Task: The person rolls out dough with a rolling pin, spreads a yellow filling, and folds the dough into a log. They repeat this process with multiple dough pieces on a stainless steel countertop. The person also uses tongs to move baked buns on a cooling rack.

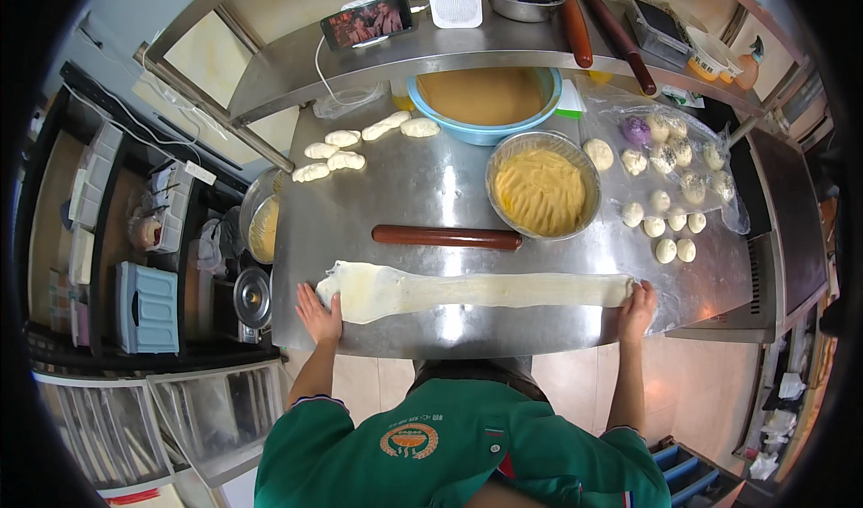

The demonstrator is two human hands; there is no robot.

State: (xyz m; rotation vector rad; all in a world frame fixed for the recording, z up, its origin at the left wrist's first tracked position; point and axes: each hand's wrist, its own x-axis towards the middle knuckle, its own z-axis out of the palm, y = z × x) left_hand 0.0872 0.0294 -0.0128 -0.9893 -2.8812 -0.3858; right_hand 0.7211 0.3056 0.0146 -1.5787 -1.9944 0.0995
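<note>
A long, thin sheet of pale dough [467, 290] lies stretched across the steel table, wider at its left end and narrow towards the right. My left hand [320, 316] is open beside the wide end, fingers spread and the thumb at the dough's edge. At the far right end, my right hand [637, 310] has its fingers closed on the tip of the sheet. Behind the dough, a brown rolling pin [447, 236] rests crosswise, touched by neither hand.
Beyond the pin stand a bowl of yellow filling [543, 187] and a blue basin [431, 123]. Shaped dough pieces [345, 161] lie at the back left; several round dough balls [659, 202] sit on the right, some on plastic film. A steel shelf [378, 69] overhangs the back.
</note>
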